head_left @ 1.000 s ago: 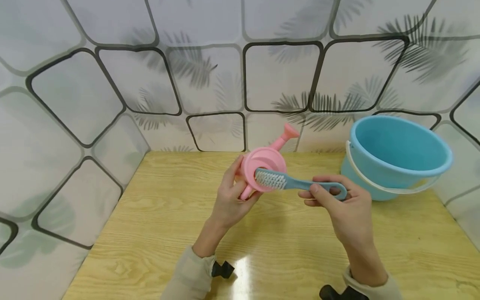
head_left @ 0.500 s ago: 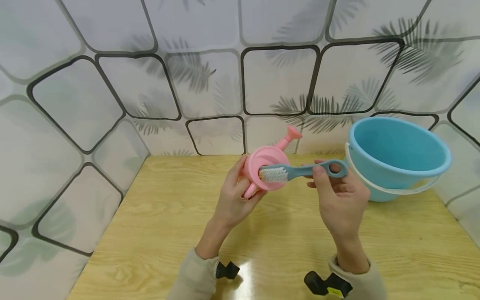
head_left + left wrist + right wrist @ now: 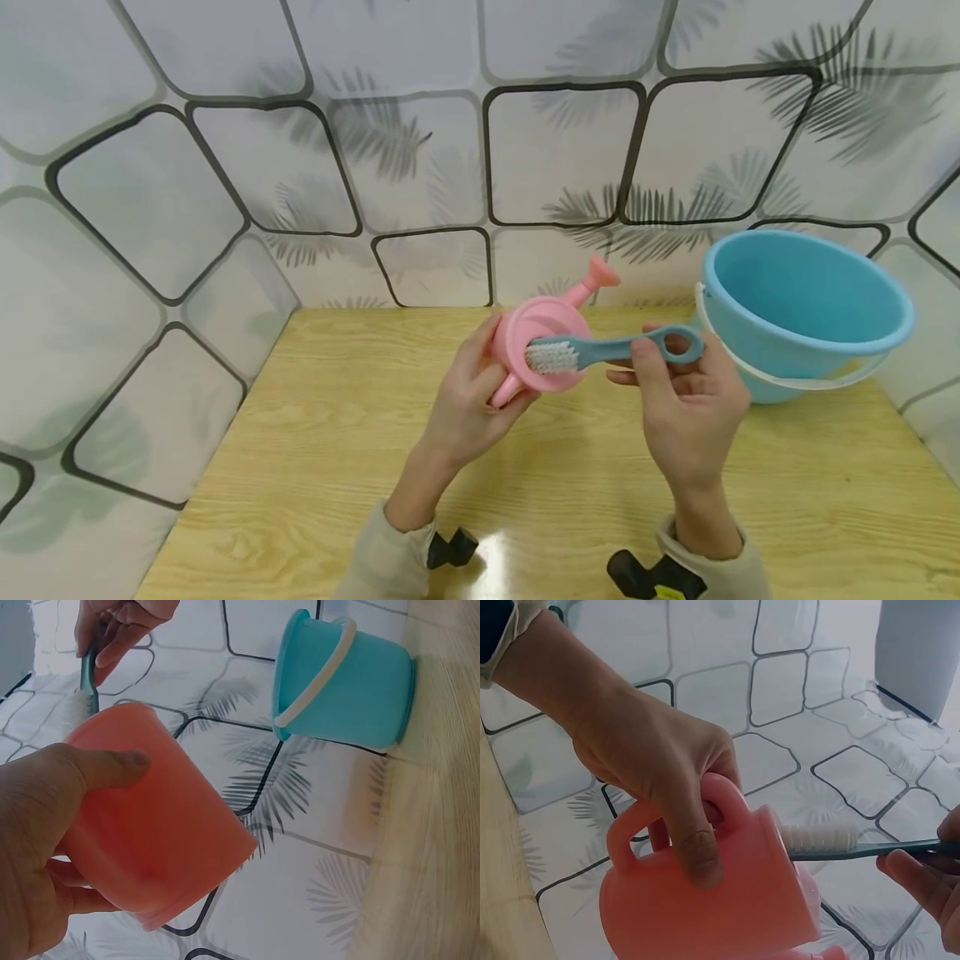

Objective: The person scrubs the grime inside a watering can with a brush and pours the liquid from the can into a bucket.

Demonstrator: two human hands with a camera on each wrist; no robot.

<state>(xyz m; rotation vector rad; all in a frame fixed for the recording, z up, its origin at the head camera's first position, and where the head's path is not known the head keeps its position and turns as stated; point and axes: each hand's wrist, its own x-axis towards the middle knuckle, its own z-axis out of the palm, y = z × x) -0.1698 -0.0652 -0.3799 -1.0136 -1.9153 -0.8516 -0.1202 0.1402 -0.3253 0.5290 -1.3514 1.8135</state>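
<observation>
My left hand [image 3: 465, 408] holds a small pink toy watering can [image 3: 553, 313] by its handle and side, above the table. Its round mouth faces me, and the spout points up to the right. In the left wrist view, the thumb lies along the smooth can wall [image 3: 169, 817]. With thumb and fingers, my right hand [image 3: 693, 408] pinches the handle of a blue brush [image 3: 607, 350] with white bristles. The brush tip reaches into the can's opening; in the right wrist view part of the bristles [image 3: 821, 838] shows outside the rim, and the tip is hidden.
A light blue bucket [image 3: 720, 367] with a white handle stands on the right of the wood-grain table [image 3: 322, 433], close to my right hand. A patterned wall covering [image 3: 420, 267] rises behind the table and along its sides.
The watering can and left hand have shifted slightly right. The brush handle has risen and the brush is now nearly level, still at the can's mouth. Both hands keep their holds.
</observation>
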